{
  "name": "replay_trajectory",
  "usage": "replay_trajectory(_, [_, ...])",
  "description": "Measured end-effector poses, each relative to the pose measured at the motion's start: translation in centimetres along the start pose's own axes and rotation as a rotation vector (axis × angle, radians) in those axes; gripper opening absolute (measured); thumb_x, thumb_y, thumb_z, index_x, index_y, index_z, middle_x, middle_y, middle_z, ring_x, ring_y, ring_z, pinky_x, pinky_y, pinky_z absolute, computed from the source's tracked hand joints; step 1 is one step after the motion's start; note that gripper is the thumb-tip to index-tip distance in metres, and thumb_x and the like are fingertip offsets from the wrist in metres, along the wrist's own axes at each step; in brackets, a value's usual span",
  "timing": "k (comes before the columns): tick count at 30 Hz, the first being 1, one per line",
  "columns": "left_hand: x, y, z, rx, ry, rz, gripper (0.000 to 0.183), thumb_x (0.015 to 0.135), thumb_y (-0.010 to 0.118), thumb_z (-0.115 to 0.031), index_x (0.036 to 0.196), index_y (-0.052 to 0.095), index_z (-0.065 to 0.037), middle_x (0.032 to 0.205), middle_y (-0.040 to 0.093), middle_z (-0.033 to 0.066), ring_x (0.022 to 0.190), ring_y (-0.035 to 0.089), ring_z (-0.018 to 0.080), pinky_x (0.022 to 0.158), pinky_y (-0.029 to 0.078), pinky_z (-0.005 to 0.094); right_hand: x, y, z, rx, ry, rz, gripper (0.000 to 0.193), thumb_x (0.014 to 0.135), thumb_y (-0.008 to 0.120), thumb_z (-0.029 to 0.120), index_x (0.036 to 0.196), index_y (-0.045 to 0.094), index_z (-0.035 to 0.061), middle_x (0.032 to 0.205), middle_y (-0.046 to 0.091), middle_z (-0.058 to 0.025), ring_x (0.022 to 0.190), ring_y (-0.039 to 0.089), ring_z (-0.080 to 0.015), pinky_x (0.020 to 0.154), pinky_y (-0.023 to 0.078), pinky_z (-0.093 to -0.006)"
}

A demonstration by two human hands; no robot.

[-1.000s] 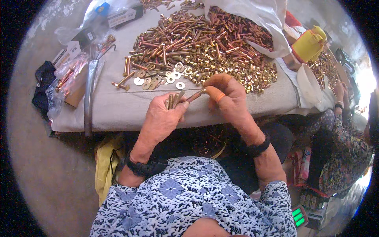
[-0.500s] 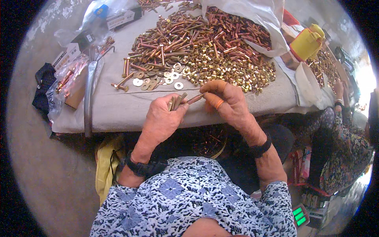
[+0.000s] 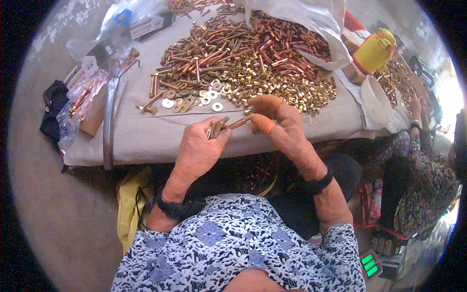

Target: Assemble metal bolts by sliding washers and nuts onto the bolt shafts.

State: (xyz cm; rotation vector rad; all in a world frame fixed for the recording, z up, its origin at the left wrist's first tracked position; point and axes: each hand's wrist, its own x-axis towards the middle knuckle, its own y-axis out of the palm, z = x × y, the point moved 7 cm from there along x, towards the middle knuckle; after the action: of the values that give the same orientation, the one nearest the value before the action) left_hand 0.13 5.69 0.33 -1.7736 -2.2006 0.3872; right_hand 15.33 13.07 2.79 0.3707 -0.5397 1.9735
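Note:
My left hand (image 3: 202,146) is closed around several brass-coloured bolts (image 3: 220,127), their ends sticking up above the fingers. One longer bolt (image 3: 238,122) points out to the right. At its far end is my right hand (image 3: 287,124), thumb and forefinger curled round the tip; orange finger covers are on these digits. Both hands hover over the front of the cloth-covered table (image 3: 160,136). Just beyond them lie a heap of short metal sleeves (image 3: 287,90), flat round washers (image 3: 182,103) and a big pile of bolts (image 3: 214,48).
A curved metal bar (image 3: 109,121) and plastic bags of bolts (image 3: 90,92) are at the left. White sheeting (image 3: 311,24) covers part of the pile. A yellow jug (image 3: 374,51) and pale bowl (image 3: 375,103) stand right, near another person's hands (image 3: 417,108). A green-lit display (image 3: 369,265) sits below.
My hands stay almost in place, the right fingers shifting slightly at the bolt's end. The table scene has moved a little left in view.

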Motion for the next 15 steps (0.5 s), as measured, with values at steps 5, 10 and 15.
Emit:
replay_trajectory(5, [-0.1, 0.2, -0.1, -0.001, -0.047, 0.035, 0.012, 0.08, 0.06, -0.013, 0.085, 0.06, -0.001, 0.061, 0.053, -0.0014, 0.052, 0.048, 0.0064, 0.047, 0.038, 0.023, 0.1, -0.7, 0.2, -0.25, 0.207, 0.084, 0.021, 0.079, 0.065, 0.02, 0.072, 0.06, 0.0, 0.059, 0.054, -0.0079, 0.056, 0.05, -0.0154, 0.051, 0.04, -0.0316])
replay_trajectory(10, [-0.1, 0.2, -0.2, -0.075, -0.077, 0.01, 0.013, 0.081, 0.06, -0.014, 0.086, 0.06, -0.002, 0.061, 0.054, -0.0013, 0.052, 0.049, 0.0066, 0.046, 0.039, 0.0228, 0.2, -0.9, 0.0, 0.023, 0.033, -0.216, 0.021, 0.079, 0.065, 0.017, 0.067, 0.059, 0.0006, 0.059, 0.054, -0.0058, 0.054, 0.048, -0.0135, 0.049, 0.039, -0.0311])
replay_trajectory(15, [-0.3, 0.4, -0.4, -0.1, -0.098, 0.014, 0.013, 0.081, 0.059, -0.013, 0.084, 0.06, 0.0, 0.057, 0.053, -0.0005, 0.052, 0.048, 0.0065, 0.047, 0.039, 0.0243, 0.0, -0.6, -0.3, -0.023, 0.076, -0.034, 0.019, 0.081, 0.062, 0.018, 0.075, 0.06, 0.0005, 0.068, 0.058, -0.0057, 0.062, 0.053, -0.0128, 0.055, 0.044, -0.0289])
